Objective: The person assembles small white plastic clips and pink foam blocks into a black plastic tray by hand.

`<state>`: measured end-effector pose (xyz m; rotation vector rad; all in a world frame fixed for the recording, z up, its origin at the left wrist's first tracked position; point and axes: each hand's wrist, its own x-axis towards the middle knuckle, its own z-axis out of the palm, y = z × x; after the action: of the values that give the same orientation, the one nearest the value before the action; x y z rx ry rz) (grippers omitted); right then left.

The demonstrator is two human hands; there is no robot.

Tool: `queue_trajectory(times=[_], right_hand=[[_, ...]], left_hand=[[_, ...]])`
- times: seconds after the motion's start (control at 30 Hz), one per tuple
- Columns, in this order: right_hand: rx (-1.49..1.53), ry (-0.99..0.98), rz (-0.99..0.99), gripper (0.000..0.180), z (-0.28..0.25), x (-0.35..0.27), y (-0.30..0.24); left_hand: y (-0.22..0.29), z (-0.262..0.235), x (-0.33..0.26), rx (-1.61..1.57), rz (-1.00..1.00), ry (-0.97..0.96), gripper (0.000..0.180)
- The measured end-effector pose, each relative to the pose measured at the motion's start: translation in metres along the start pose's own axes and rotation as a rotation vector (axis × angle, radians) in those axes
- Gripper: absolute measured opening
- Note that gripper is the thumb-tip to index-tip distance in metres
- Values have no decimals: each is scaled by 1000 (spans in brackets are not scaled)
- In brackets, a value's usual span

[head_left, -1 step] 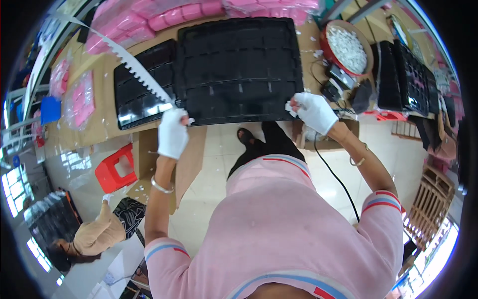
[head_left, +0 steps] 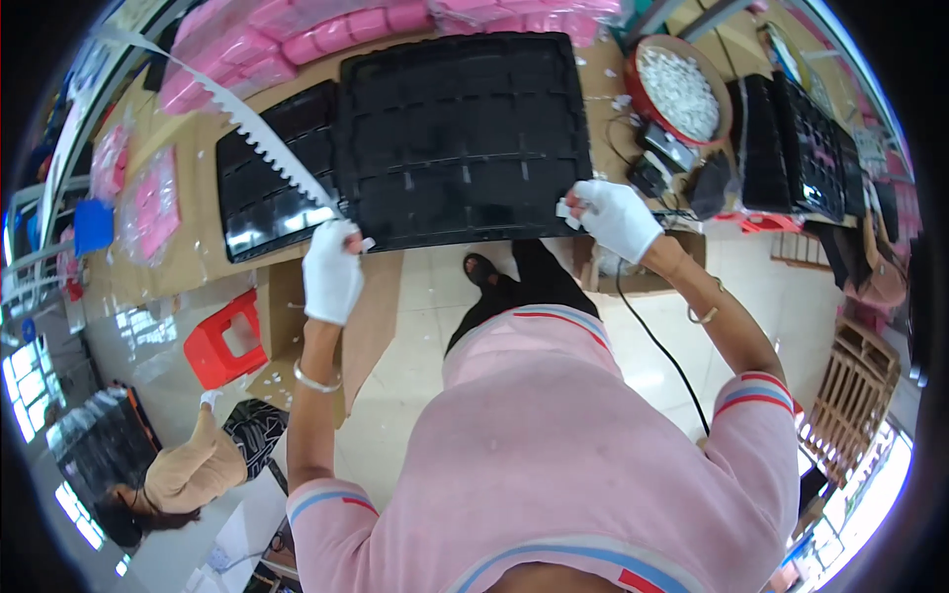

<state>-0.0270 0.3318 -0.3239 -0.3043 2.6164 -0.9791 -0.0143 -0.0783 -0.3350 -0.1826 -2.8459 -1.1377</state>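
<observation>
A large black tray (head_left: 465, 124) with a grid of raised ribs lies on the workbench in front of me. At its front left corner, my left hand (head_left: 333, 274), in a white glove with bare fingertips, is closed on a long white strip with a toothed edge (head_left: 267, 138). The strip runs up and away to the far left; a small white tab (head_left: 367, 244) shows at the fingertips. Near the front right corner, my right hand (head_left: 618, 219), gloved alike, pinches a small white piece (head_left: 564, 210) against or just above the tray's edge; contact is unclear.
A second black tray (head_left: 277, 163) lies left of the large one. A red bowl of small white pieces (head_left: 680, 87) stands at the back right, near cables and small devices. Pink wrapped packs (head_left: 346, 35) line the back. A red stool (head_left: 225, 339) and another person (head_left: 198, 460) are lower left.
The whole view has shifted slightly to the left. Both hands keep about the same places at the tray's front corners, with the same grips.
</observation>
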Motion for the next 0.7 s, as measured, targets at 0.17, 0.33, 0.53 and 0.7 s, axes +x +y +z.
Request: queue_trajectory(times=[0.17,0.33,0.53,0.7], right_hand=[[-285,-56,-37,14,7,11,-2],[-493,-51,-55,8,9,21,-9],[-504,-82,-68,7,6,24,-9],[-475,-67,-19,5,6,24,-9]], left_hand=[[19,25,-22,-435,-243,-137,11],[53,57,-27,-277,-177,-119,12],[88,78,-27,-356,-239,-243,11],[110,94,-11,-502,-206,-330,13]])
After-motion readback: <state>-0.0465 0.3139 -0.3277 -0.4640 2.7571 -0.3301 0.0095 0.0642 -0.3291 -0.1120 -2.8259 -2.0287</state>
